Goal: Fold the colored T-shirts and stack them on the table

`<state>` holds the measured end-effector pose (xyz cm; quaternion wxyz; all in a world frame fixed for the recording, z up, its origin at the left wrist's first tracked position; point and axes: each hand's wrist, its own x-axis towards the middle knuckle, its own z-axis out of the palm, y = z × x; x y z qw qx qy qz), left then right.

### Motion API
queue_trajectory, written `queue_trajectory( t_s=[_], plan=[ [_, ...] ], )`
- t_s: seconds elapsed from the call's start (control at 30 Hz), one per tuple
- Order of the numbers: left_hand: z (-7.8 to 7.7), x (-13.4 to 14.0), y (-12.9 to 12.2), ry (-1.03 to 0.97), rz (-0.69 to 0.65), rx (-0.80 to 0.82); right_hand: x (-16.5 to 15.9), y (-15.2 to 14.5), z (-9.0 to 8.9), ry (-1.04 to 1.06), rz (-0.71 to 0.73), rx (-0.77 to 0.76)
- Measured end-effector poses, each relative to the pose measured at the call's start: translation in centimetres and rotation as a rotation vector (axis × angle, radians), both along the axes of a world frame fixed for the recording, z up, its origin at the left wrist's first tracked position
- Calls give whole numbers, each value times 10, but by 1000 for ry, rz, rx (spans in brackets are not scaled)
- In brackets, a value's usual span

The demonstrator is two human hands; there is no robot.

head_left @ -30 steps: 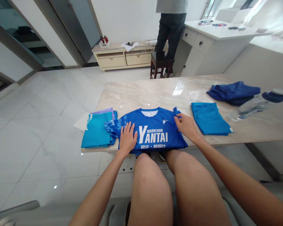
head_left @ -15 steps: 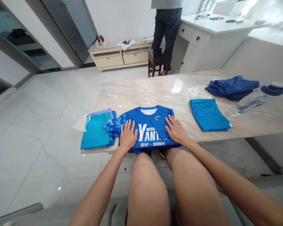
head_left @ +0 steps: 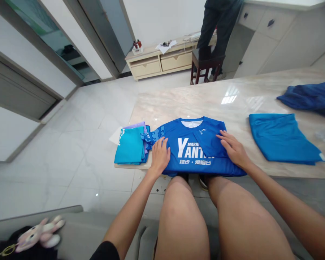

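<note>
A blue T-shirt (head_left: 195, 144) with white lettering lies front up on the marble-look table, its right side folded in over the chest. The patterned left sleeve sticks out toward a pile of folded clothes (head_left: 129, 146), turquoise on top with purple and blue beneath. My left hand (head_left: 160, 155) rests open on the shirt's left side, fingers together and stretched out. At the opposite side, my right hand (head_left: 234, 150) lies with outstretched fingers on the shirt's right edge. Neither hand grips the cloth visibly.
A folded teal garment (head_left: 281, 139) lies right of the shirt, with a crumpled navy garment (head_left: 310, 97) behind it. Beyond the table (head_left: 178, 99) are a dark stool (head_left: 208, 57), a standing person (head_left: 219, 25) and a low cabinet (head_left: 146, 68). A plush toy (head_left: 39, 233) sits lower left.
My view has turned left and down, so the table's things appear farther right. My right hand has slid outward from the shirt's chest to its right edge; my left hand is nearer the left edge.
</note>
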<state>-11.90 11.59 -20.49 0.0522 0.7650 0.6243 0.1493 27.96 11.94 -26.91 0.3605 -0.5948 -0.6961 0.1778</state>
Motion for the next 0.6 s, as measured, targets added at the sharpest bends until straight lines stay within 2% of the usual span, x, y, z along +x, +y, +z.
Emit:
queue_trajectory(
  t_s=[0.1, 0.17, 0.23, 0.33, 0.43, 0.6],
  plan=[
    [32, -28, 3, 64, 218, 70, 6, 1, -5, 148, -58, 56],
    [50, -46, 13, 107, 400, 25, 5, 3, -6, 128, -47, 68],
    [61, -60, 25, 143, 520, -75, 1, 5, -6, 84, -34, 78],
    [62, -67, 35, 195, 531, -157, -5, 6, -7, 44, -47, 92],
    [55, -65, 34, 216, 497, -130, -10, 6, -6, 24, -60, 91],
    [49, -64, 30, 198, 520, -70, -14, 7, -2, 4, -79, 81]
  ],
)
